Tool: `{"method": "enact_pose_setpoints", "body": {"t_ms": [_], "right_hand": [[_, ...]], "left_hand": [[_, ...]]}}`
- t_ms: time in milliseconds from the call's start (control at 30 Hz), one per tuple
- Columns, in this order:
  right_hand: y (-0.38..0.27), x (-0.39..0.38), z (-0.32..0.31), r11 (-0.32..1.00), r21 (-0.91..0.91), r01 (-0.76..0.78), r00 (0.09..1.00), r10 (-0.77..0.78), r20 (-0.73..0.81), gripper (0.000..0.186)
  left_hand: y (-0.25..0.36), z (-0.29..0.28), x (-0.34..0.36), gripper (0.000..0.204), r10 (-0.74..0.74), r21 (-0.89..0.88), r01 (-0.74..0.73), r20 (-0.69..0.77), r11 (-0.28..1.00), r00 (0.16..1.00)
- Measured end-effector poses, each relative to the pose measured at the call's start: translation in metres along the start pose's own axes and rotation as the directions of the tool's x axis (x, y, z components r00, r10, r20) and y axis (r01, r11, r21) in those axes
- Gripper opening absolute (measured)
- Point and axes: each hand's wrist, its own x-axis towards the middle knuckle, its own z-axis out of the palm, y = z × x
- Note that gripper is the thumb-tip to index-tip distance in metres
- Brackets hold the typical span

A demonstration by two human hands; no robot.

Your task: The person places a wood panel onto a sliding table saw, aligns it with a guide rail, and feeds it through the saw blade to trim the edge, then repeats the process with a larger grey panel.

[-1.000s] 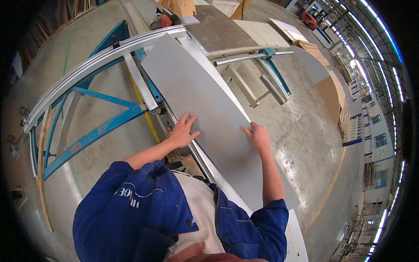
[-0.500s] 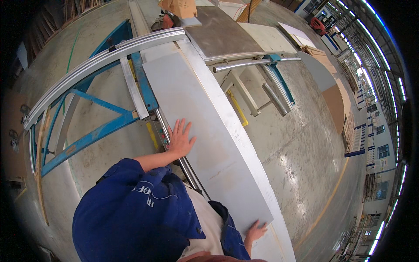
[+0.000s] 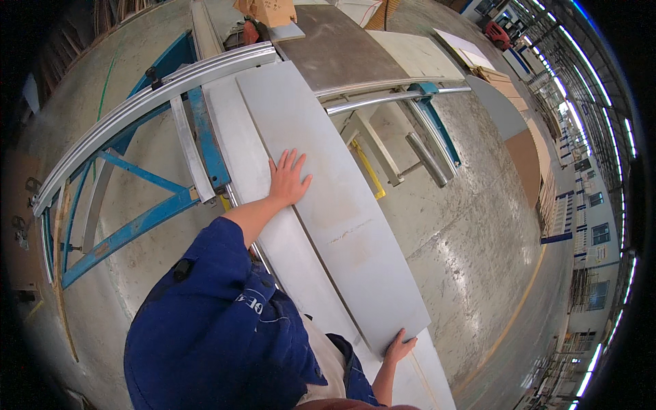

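Note:
A long grey panel point(image 3: 342, 239) lies on a wider pale board point(image 3: 232, 137) along the metal machine bed, with a strip of that board bared along its left. My left hand point(image 3: 289, 178) rests open on the panel's upper left part, fingers spread over the left edge and surface. At the panel's near end, my right hand point(image 3: 398, 351) has its fingers bent round the edge, holding it.
A curved aluminium rail point(image 3: 157, 93) on a blue frame point(image 3: 130, 225) crosses left and beyond. Steel rollers point(image 3: 427, 160) stand right. A dark tabletop point(image 3: 328, 48) and cardboard piece point(image 3: 266, 11) are at the back. Leaning sheets point(image 3: 519, 164) and a red forklift point(image 3: 497, 34) are farther right.
The grey panel has shifted right, baring more board on its left. My left hand has moved farther up with it; my right hand went from the right edge's middle to the near end.

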Motion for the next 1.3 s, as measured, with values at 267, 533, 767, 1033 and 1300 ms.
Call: {"method": "enact_pose_setpoints", "body": {"t_ms": [267, 533, 767, 1033, 1300], "right_hand": [[-0.014, 0.045, 0.016, 0.981, 0.031, 0.193, 0.981, -0.194, 0.021, 0.085], [-0.025, 0.048, 0.024, 0.995, 0.058, 0.082, 0.994, -0.086, 0.065, 0.091], [-0.033, 0.050, 0.027, 0.994, 0.079, 0.074, 0.995, -0.079, 0.057, 0.091], [-0.042, 0.038, 0.027, 0.947, 0.119, 0.297, 0.954, -0.300, 0.005, 0.067], [-0.049, 0.027, -0.004, 0.711, -0.032, 0.703, 0.696, -0.677, 0.239, 0.084]], "left_hand": [[0.008, 0.018, 0.050, 0.067, -0.023, -0.016, 0.024, 0.031, 1.000, 0.999], [0.004, 0.017, 0.049, 0.066, 0.023, 0.003, -0.023, 0.056, 1.000, 0.998], [-0.028, 0.004, 0.057, 0.069, 0.128, -0.117, -0.105, 0.216, 0.988, 0.968], [-0.067, -0.027, -0.099, 0.072, -0.434, -0.074, 0.428, -0.159, 0.901, 0.887], [-0.047, -0.020, -0.120, 0.105, -0.959, -0.364, 0.921, 0.186, 0.137, 0.216]]}}
